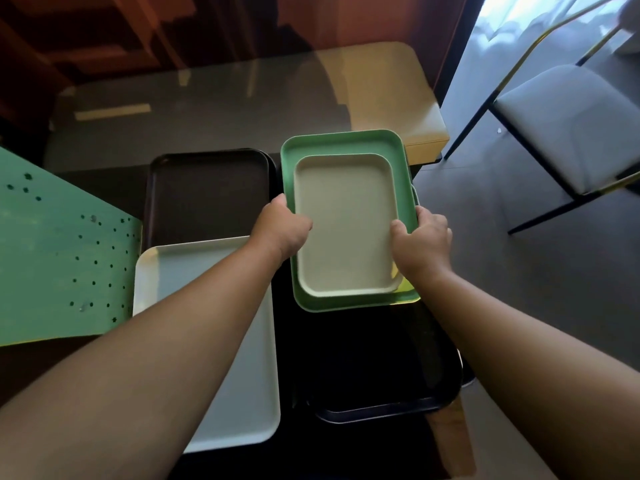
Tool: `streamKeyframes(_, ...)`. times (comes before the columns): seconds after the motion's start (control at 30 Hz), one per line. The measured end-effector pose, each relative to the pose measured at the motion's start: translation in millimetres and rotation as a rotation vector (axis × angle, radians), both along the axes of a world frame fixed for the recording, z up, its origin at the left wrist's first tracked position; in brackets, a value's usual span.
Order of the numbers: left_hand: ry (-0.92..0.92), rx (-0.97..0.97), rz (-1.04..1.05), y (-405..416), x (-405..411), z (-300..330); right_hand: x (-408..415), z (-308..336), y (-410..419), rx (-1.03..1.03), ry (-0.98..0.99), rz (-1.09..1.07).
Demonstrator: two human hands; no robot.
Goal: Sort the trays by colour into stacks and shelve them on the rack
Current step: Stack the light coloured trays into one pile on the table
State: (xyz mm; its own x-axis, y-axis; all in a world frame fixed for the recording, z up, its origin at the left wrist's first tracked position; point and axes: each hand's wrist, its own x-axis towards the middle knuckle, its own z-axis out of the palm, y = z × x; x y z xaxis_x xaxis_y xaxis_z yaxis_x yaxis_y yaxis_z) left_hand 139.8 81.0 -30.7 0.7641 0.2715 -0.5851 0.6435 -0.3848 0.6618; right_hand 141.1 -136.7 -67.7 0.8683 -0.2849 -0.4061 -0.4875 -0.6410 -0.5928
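Observation:
A small beige tray (346, 223) lies inside a larger green tray (341, 142). My left hand (282, 230) grips the left rims of this pair, thumb inside the beige tray. On the right rims, my right hand (420, 244) holds on as well. The pair sits raised above a black tray (388, 386) near the table's right edge. A brown tray (207, 199) lies to the left at the back. In front of it a white tray (242, 393) rests under my left forearm.
A green perforated panel (59, 258) stands at the left. The glass table (207, 109) stretches back, with a beige bench (391, 95) behind it. A grey-cushioned chair (568, 126) stands on the floor at the right.

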Motion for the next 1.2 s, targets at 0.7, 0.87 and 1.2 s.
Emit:
streamKeyframes(0.7,-0.099,0.183,0.154,12.5,-21.4,24.3,-32.0,54.3,7.7,0.401,0.013,-0.188)
streamKeyframes(0.87,-0.06,0.154,0.213,35.9,-60.7,54.3,-58.8,68.9,30.5,0.527,0.07,-0.148)
streamKeyframes(1.2,-0.063,-0.027,0.464,91.1,-162.5,71.6,-132.3,58.0,98.8,0.588,0.134,-0.039)
